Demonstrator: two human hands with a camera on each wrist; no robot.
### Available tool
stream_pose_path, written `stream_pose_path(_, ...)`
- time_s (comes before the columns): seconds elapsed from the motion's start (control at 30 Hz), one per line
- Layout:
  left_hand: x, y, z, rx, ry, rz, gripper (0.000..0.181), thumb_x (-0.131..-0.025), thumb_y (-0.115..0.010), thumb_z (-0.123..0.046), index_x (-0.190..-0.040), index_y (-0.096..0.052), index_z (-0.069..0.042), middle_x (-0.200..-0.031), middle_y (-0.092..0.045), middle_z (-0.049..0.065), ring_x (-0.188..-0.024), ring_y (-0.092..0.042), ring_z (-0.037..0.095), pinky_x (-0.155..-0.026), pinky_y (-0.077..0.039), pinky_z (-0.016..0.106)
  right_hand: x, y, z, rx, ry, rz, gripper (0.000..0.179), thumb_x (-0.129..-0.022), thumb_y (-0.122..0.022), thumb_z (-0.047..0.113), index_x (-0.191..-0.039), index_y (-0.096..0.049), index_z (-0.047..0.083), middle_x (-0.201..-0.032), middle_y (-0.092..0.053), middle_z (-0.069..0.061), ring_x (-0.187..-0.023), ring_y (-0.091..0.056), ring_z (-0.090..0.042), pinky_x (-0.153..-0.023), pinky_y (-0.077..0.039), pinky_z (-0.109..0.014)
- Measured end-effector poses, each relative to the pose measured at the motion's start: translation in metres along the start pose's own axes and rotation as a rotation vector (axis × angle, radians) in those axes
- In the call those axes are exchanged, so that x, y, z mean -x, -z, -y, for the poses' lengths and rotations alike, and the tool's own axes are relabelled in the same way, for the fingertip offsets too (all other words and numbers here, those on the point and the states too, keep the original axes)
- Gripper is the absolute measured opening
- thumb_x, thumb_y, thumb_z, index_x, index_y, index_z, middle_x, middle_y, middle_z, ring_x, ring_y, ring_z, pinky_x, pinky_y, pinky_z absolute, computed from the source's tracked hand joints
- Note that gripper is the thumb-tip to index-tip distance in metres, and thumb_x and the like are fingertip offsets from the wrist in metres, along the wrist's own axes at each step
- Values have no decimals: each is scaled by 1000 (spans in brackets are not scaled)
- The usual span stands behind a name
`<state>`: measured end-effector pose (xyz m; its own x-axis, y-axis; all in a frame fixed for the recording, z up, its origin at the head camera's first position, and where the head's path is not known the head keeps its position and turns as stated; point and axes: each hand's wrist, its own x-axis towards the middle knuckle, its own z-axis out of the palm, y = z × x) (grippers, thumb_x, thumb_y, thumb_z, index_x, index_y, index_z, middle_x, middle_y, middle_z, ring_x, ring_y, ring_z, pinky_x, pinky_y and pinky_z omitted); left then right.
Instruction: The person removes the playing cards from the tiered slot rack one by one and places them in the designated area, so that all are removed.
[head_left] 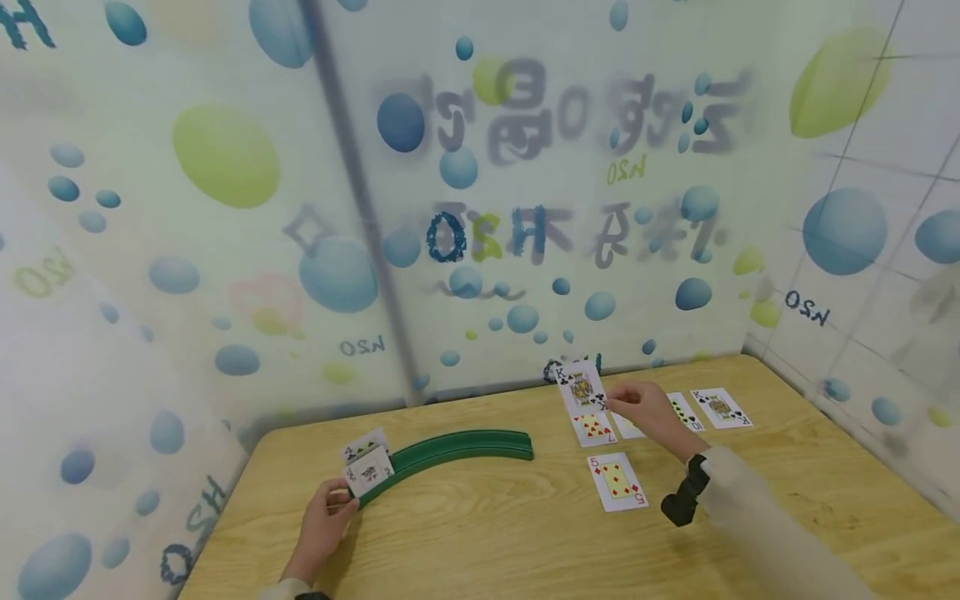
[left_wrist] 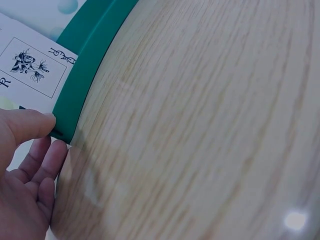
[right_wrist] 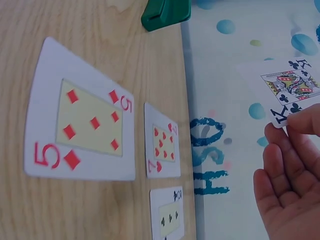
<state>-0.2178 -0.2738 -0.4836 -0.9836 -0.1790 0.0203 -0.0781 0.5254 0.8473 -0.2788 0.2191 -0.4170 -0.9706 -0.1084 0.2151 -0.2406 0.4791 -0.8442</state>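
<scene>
At the left of the table, my left hand (head_left: 326, 517) grips the near end of a curved green card holder (head_left: 465, 444). In the left wrist view its thumb (left_wrist: 35, 124) lies on the holder, with the other fingers curled below. A joker card (head_left: 369, 473) stands in the holder close above this hand, and a black four (head_left: 366, 442) shows behind it. My right hand (head_left: 648, 412) pinches a king of clubs (right_wrist: 292, 85) by its corner between thumb and fingers. In the head view the raised king overlaps the top of a seven of hearts (head_left: 592, 427).
A five of diamonds (head_left: 617, 482) lies face up nearer than the row at the right. That row also has a clubs card (right_wrist: 167, 215), a black ten (head_left: 684, 410) partly behind the right hand, and another king (head_left: 720, 407). A patterned curtain (head_left: 480, 192) hangs behind the table.
</scene>
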Motion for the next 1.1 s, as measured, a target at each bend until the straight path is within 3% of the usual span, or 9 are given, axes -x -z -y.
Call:
stream_pose_path(0.57,-2,1,1,-1,14,7,34,-88,-53,1,-119,-41,8,-104,-51,27,-94,-52,35,-79,-44,42,30,28,-26,66,2,-23,22,-88,-61,18,-95,-63,-2,-90,-61,-10,-79,-55,-19,-66,-46,-31)
stream_pose_path(0.83,-1,1,0,-8,13,2,33,-88,-52,1,-118,-41,9,-104,-52,27,-94,-53,34,-78,-45,41,46,43,-39,52,-58,34,22,-88,-60,16,-96,-62,-5,-89,-61,-8,-80,-56,-22,-69,-46,-38)
stream_pose_path(1.1,-2,1,1,-10,26,2,33,-88,-52,1,-118,-41,8,-105,-51,27,-95,-52,35,-77,-44,41,59,59,-49,111,-145,84,26,-87,-61,20,-95,-62,-5,-89,-61,-8,-78,-53,-15,-68,-46,-34)
